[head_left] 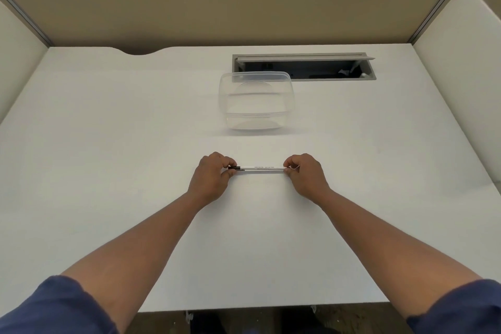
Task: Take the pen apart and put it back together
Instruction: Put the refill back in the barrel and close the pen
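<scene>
A white pen (260, 168) with small black print on its barrel and a black part at its left end lies level, just above the white desk (108, 144), held between both hands. My left hand (212, 179) pinches the black left end with its fingertips. My right hand (305, 176) pinches the right end the same way. Both pen tips are hidden by my fingers. The pen looks whole, in one piece.
A clear plastic container (256, 99) with its lid on stands on the desk behind the pen. Behind it, an open cable hatch (303, 66) is set into the desk. Partition walls close the back and both sides.
</scene>
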`<state>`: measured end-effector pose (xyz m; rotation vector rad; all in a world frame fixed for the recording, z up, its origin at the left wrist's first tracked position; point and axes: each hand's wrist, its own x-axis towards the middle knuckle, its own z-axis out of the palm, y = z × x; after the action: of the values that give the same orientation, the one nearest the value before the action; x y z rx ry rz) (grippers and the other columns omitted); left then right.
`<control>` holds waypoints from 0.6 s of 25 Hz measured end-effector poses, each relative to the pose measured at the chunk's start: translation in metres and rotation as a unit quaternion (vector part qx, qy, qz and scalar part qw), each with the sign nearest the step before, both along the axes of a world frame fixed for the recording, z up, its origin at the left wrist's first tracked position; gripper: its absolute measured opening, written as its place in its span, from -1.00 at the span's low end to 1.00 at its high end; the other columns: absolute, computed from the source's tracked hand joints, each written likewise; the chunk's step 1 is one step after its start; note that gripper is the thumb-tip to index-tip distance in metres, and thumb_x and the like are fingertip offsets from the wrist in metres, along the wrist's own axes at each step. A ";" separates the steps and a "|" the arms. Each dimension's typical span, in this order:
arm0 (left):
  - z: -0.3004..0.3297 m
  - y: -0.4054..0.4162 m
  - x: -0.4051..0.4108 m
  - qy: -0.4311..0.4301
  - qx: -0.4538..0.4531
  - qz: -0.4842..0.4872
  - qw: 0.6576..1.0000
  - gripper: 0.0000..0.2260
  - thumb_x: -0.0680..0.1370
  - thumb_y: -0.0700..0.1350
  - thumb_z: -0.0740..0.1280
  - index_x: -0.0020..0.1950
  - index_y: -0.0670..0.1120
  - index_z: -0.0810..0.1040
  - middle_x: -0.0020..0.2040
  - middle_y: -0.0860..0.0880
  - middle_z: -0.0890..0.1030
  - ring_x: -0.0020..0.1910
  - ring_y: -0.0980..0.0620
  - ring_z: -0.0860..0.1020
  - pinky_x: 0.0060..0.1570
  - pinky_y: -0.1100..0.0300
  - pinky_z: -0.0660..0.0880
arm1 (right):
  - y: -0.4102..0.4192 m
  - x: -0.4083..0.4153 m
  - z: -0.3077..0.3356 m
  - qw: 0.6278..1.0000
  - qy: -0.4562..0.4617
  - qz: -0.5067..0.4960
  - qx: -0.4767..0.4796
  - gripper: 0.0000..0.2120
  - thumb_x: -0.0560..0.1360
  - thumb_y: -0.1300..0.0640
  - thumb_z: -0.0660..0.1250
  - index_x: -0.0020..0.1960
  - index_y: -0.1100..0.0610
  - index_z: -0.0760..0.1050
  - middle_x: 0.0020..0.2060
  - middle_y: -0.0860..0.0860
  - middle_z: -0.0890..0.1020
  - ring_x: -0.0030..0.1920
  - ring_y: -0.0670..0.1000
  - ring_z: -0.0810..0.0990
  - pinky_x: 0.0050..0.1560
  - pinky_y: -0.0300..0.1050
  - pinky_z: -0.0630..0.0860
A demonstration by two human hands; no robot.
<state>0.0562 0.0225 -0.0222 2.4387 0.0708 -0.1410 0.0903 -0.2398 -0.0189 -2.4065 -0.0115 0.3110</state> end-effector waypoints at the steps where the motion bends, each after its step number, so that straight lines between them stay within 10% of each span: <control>1: -0.002 0.000 0.000 0.006 0.000 0.001 1.000 -0.87 0.57 -0.12 0.39 0.07 0.05 0.67 0.01 0.01 0.57 0.06 -0.06 0.49 0.05 -0.01 0.50 | 0.000 0.002 -0.002 1.000 0.004 0.003 -0.005 -0.92 0.52 0.24 0.38 -0.03 0.11 0.64 -0.13 0.07 0.61 -0.13 0.04 0.52 -0.11 -0.15 0.36; 15: -0.009 0.002 0.007 0.021 -0.008 0.008 1.000 -0.84 0.53 -0.10 0.42 0.07 0.10 0.69 -0.03 0.11 0.57 0.03 -0.01 0.47 -0.02 0.12 0.42 | 0.000 0.006 -0.007 1.000 0.016 0.001 -0.004 -0.90 0.50 0.23 0.41 -0.01 0.11 0.65 -0.19 0.02 0.61 -0.18 0.02 0.53 -0.13 -0.15 0.42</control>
<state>0.0636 0.0249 -0.0317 2.4181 0.1078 -0.1836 0.0967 -0.2396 -0.0263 -2.4097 0.0009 0.3504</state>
